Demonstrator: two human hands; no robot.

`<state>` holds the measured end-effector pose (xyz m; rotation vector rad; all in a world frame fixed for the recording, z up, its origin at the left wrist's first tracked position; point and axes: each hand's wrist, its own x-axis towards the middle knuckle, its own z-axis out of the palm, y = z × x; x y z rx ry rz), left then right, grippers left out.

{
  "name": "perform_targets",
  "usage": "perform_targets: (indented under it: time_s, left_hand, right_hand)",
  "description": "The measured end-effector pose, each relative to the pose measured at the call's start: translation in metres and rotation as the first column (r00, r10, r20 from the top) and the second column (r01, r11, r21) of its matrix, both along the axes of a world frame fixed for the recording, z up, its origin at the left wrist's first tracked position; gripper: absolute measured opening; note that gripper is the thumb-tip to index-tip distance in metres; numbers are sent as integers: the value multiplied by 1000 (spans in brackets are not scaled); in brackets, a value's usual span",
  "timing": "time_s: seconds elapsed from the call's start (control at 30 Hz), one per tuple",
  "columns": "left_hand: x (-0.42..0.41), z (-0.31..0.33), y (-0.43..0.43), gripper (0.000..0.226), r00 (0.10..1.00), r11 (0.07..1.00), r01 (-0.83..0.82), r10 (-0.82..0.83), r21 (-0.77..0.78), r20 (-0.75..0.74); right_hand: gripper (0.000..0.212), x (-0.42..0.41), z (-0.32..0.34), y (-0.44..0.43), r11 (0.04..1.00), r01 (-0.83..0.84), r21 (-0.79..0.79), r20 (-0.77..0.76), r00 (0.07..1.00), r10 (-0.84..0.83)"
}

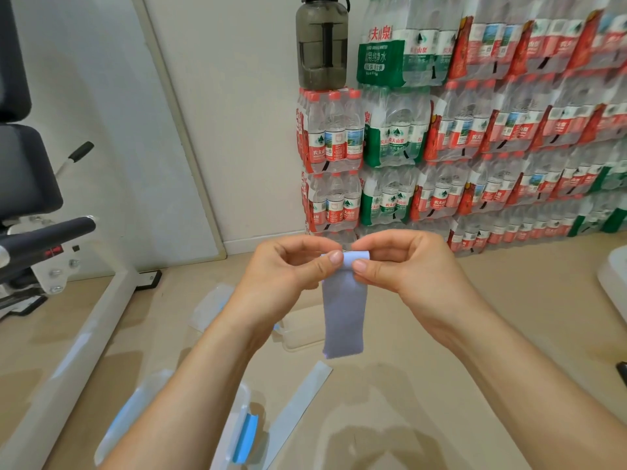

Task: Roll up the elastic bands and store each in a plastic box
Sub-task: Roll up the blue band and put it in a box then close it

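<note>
1. Left hand [288, 266] and right hand [403, 262] pinch the lilac elastic band [343, 317] at its top edge, fingers narrow, tail dangling above the floor [424, 385]
2. Looks light, soft and floppy, so grip the curled end tightly
3. Plastic box [297, 334] waits below with room to lower, and a second band [305, 391] lies nearby

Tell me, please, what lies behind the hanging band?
A clear box on the floor; the band covers its right side, so its contents cannot be told.

A storeroom-cum-gym: shrink-wrapped water bottle packs [492, 137] stacked high beside a weight bench [37, 205].
</note>
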<state>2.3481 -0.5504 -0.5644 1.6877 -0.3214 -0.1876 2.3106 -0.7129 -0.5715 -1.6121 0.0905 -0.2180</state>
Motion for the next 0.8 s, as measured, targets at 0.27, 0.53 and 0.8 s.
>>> perform_targets:
  time_s: [0.27, 0.53, 0.8]
  left_hand:
    - [2, -3, -1, 12, 996, 995, -85, 84, -55, -28]
    - [-3, 3, 9, 31, 946, 947, 318, -315, -33, 73]
    - [-13, 13, 13, 51, 842, 839, 476, -521, 266, 139]
  right_hand:
    - [27, 3, -3, 1, 991, -62, 116, -14, 998, 64]
    - [42, -3, 6, -19, 879, -383, 284, -75, 905, 418]
    - [50, -5, 6, -24, 796, -546, 261, -115, 801, 587]
